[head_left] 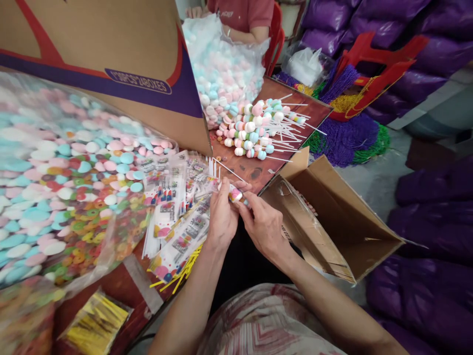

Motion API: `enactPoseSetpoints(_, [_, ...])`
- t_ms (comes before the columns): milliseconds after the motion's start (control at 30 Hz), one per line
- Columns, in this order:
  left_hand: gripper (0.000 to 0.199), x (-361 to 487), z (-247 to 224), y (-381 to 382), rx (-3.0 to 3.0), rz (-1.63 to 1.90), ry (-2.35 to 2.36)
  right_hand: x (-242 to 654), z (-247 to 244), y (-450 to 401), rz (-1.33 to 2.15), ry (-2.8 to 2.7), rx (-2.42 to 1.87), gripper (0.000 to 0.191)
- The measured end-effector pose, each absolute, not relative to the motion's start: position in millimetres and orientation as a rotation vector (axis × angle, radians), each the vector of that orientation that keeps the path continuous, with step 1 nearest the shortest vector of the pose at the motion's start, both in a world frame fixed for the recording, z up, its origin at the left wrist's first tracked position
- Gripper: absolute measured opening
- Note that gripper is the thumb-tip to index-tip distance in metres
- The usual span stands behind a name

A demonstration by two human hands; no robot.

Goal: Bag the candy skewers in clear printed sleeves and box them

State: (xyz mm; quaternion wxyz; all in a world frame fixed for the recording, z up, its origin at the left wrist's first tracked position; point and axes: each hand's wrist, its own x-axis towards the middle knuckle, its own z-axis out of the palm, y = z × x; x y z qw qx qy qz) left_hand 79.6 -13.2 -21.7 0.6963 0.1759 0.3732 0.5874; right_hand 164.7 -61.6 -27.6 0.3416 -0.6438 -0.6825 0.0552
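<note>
Between both hands, over the table's near edge, is a candy skewer that seems to sit in a clear printed bag; part of it is hidden by fingers. My left hand is closed on one side of it, thumb on top. Fingers of my right hand pinch its other end. Close to my left hand lie flat printed plastic bags and yellow twist ties. Finished-looking candy skewers with white sticks are piled farther back on the table.
Loose pastel candies and gummy rings fill the left. A printed carton stands behind them. An open cardboard box is at my right. A packet of yellow ties lies front left. Across sits another person by a candy bag.
</note>
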Motion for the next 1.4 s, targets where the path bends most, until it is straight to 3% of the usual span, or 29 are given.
enactPoseSetpoints(200, [0.028, 75, -20, -9, 0.375, 1.4, 0.812, 169, -28, -69, 0.542, -1.622, -1.41, 0.033])
enactPoseSetpoints(467, [0.028, 76, -31, -14, 0.418, 1.313, 0.865, 167, -45, -68, 0.424, -1.806, -1.432, 0.037])
enactPoseSetpoints(767, [0.027, 70, -19, -8, 0.374, 1.274, 0.821, 189, -24, -70, 0.67, -1.85, -1.406, 0.045])
enactPoseSetpoints(1067, [0.022, 73, -25, -13, 0.459, 1.126, 0.838, 175, -38, -73, 0.328, -1.783, -1.418, 0.028])
enactPoseSetpoints(1267, [0.028, 61, -19, -15, 0.517, 0.947, 0.775, 181, -30, -68, 0.476, -1.648, -1.485, 0.022])
enactPoseSetpoints(1400, [0.034, 57, -16, -6, 0.439, 1.129, 0.893, 189, -30, -71, 0.527, -1.688, -1.457, 0.024])
